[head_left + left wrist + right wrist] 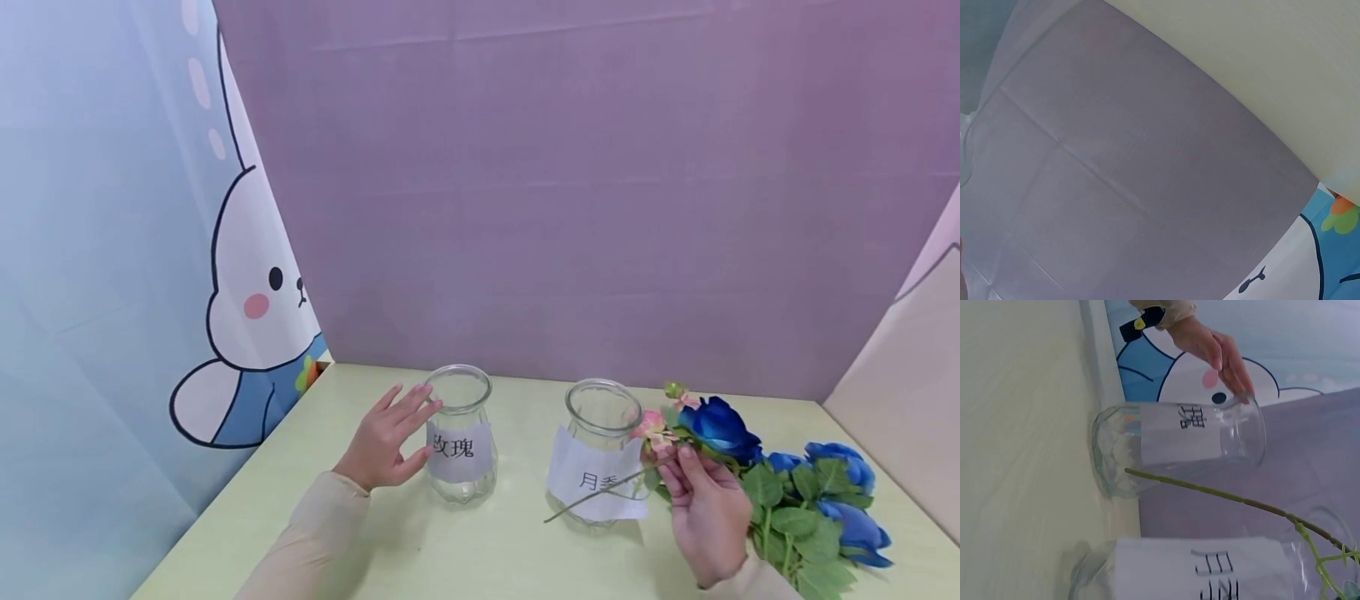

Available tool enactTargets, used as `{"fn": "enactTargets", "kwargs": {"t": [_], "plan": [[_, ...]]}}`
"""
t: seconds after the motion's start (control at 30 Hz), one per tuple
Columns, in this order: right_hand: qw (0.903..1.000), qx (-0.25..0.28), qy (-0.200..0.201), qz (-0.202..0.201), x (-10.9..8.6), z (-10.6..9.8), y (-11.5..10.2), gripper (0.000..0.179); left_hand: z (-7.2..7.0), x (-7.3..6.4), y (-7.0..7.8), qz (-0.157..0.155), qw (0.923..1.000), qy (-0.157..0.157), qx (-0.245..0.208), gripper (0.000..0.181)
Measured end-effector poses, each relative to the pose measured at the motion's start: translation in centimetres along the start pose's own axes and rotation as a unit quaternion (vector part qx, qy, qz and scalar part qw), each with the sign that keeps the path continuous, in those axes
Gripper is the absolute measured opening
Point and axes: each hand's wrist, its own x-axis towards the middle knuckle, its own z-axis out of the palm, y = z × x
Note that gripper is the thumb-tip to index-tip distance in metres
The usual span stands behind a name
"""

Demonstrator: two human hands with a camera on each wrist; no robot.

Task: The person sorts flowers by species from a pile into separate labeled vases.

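Two clear glass jars stand side by side, the left jar [462, 492] labelled 玫瑰 and the right jar [600, 408] labelled 月季. My left hand [390, 437] has its fingers spread, the fingertips right at the left jar's rim. In my right hand [708, 508], thumb and fingers pinch a thin flower stem [1229, 495]; its bare end slants down across the right jar's label. Pink blossoms [651, 427] and a large blue rose [720, 429] cluster just above those fingers; I cannot tell which of them the stem bears.
More blue roses [840, 462] with green leaves [813, 533] lie on the pale table [517, 558] right of my right hand. A purple cloth [570, 208] hangs behind the table. At the left is a light blue curtain [90, 250] with a white rabbit print.
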Motion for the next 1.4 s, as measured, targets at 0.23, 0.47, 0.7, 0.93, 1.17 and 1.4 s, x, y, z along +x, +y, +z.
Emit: {"fn": "enactTargets", "kwargs": {"t": [0.23,0.47,0.7,0.93,1.17,1.4], "plan": [[0.9941,0.005,-0.105,-0.023,-0.6,1.5,1.7,0.022,-0.2,0.2,0.3,-0.005,1.0000,-0.007,-0.005,0.060],[0.9983,-0.004,-0.053,-0.025,-1.6,3.2,3.5,0.017,-0.6,0.0,0.1,-0.007,0.9999,-0.011,-0.007,0.058],[0.9986,-0.032,0.002,-0.042,-2.6,4.9,5.3,0.012,-0.5,-0.4,-0.1,-0.013,0.9998,-0.011,-0.012,0.054],[0.9974,-0.014,-0.024,-0.067,-3.0,6.3,5.8,0.009,-0.6,-0.4,0.3,-0.031,0.9988,-0.032,-0.022,0.059],[0.9948,-0.013,-0.038,-0.093,-2.2,7.2,5.8,0.012,-1.0,-0.7,0.5,-0.034,0.9981,-0.039,-0.032,0.055],[0.9915,-0.024,-0.042,-0.121,-0.5,8.8,4.8,0.010,-0.7,-0.1,0.0,-0.023,0.9986,-0.026,-0.040,0.052]]}}
